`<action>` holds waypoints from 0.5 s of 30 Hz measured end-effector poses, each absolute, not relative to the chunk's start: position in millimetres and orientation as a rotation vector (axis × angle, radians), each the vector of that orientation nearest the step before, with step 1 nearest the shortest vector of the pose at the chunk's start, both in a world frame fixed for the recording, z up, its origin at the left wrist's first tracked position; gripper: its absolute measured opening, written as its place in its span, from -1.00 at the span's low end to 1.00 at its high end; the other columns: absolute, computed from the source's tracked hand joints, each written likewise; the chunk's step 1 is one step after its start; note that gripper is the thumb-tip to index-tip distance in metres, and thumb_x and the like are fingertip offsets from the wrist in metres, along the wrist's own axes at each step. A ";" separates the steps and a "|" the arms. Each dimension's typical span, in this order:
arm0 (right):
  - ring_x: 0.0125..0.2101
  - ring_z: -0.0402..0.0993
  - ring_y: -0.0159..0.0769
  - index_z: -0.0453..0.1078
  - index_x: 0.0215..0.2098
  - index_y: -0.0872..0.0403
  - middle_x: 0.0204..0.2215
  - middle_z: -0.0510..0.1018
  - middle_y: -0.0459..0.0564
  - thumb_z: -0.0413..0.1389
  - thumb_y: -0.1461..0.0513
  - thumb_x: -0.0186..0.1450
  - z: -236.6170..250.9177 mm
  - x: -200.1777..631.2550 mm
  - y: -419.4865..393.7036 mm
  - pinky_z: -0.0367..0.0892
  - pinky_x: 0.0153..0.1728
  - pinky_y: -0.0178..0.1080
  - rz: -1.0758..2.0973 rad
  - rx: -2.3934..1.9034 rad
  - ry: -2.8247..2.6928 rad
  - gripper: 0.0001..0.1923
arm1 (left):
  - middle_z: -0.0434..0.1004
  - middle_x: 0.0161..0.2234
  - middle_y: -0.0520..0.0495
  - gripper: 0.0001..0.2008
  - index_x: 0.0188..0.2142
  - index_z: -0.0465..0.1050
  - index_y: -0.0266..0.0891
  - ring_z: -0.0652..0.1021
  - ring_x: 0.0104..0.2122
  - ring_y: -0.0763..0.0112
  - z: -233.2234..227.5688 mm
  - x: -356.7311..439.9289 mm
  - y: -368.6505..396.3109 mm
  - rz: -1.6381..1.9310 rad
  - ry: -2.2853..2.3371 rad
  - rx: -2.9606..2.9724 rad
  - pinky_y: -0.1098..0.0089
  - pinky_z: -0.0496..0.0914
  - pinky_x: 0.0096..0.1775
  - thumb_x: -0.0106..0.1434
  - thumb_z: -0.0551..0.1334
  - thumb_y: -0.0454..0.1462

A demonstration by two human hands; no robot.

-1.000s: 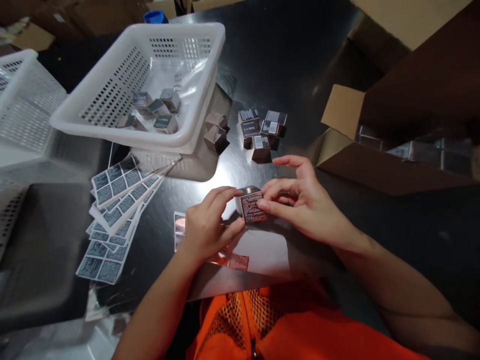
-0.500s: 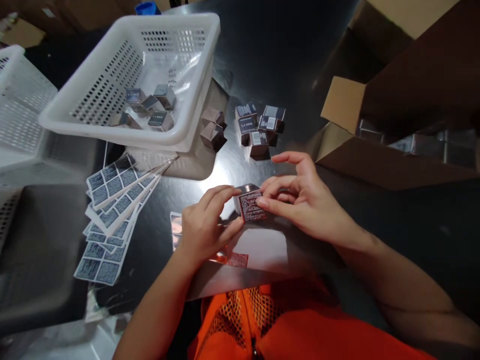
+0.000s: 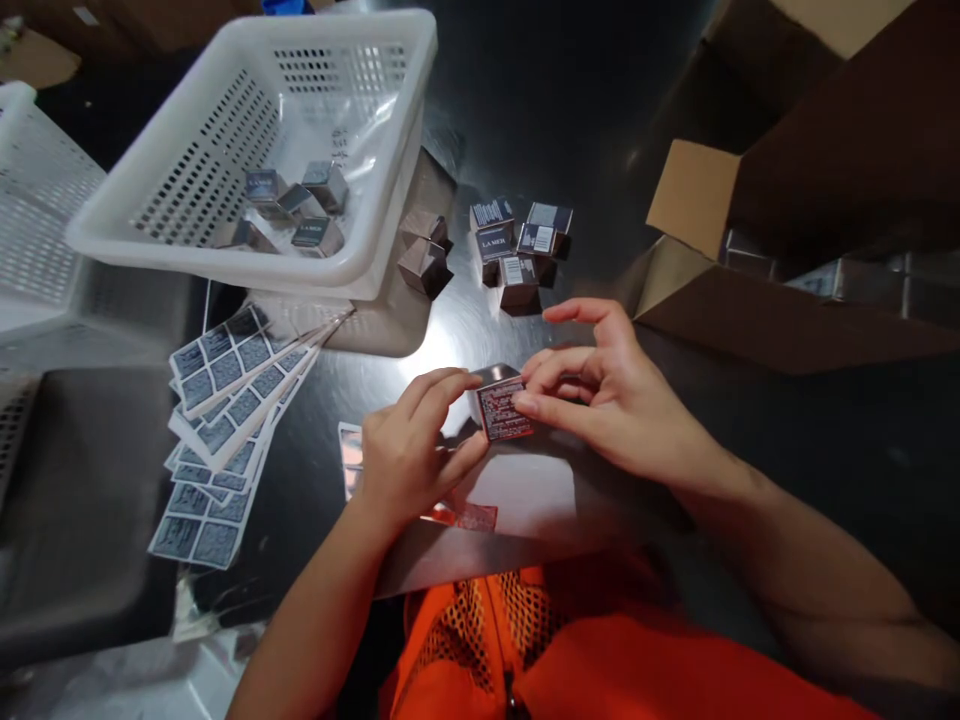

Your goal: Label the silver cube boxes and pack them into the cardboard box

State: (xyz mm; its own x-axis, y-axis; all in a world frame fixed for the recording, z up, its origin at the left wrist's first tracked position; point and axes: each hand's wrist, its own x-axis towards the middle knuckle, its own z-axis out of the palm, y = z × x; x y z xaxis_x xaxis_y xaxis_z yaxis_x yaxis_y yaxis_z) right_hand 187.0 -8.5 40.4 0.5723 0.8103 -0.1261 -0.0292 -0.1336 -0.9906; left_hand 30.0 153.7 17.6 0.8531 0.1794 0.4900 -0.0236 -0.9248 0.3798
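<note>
Holding a small silver box between both hands just above the dark counter, you have your left hand on its left side, forefinger curled over the top edge and thumb pressed low against the near face; your right hand meets it from the right, thumb and forefinger laid on the red printed label that covers the face turned toward you, the remaining fingers spread loose above; so both sets of fingers are closed narrow on the box, not wide. Under your hands lies a pale backing sheet with red labels at its near edge; to your left a fan of grey-blue label sheets spreads over the counter; beyond them a white perforated basket holds several more little boxes on clear plastic, and a second white basket stands at the far left. Past the held box, well apart from it, a cluster of small boxes with barcodes sits on the counter, with two plain ones beside the basket's corner; at the right an open cardboard carton lies with silver boxes dimly visible inside. Your orange mesh vest shows at the bottom.
</note>
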 end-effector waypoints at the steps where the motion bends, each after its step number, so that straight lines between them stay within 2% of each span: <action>1: -0.20 0.64 -0.18 0.12 0.13 -0.06 -0.35 0.59 -0.12 0.40 0.06 0.19 40.4 187.0 -8.6 0.60 -0.17 -0.17 0.829 -1.548 -0.686 -0.29 | 0.66 -0.04 -0.15 -0.63 0.06 0.41 -0.22 0.64 -0.29 0.41 17.5 30.2 153.6 0.755 0.116 2.652 0.50 0.41 -0.41 0.34 0.31 -0.12; 15: -0.22 0.62 -0.24 0.13 0.08 -0.08 -0.44 0.58 -0.22 0.41 0.19 0.18 41.0 185.7 -7.8 0.56 -0.18 -0.23 0.836 -1.515 -0.658 -0.34 | 0.66 -0.04 -0.16 -0.62 0.05 0.43 -0.24 0.60 -0.40 0.48 18.0 30.6 153.2 0.774 0.105 2.649 0.51 0.40 -0.43 0.33 0.33 -0.11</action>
State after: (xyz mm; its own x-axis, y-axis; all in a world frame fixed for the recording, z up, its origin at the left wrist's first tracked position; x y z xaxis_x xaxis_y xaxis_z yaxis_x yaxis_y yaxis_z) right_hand 185.7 -7.8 41.0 0.5784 0.8053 -0.1303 -0.0628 -0.1153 -0.9913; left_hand 30.6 153.2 18.0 0.8458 0.1742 0.5043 -0.0334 -0.9260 0.3760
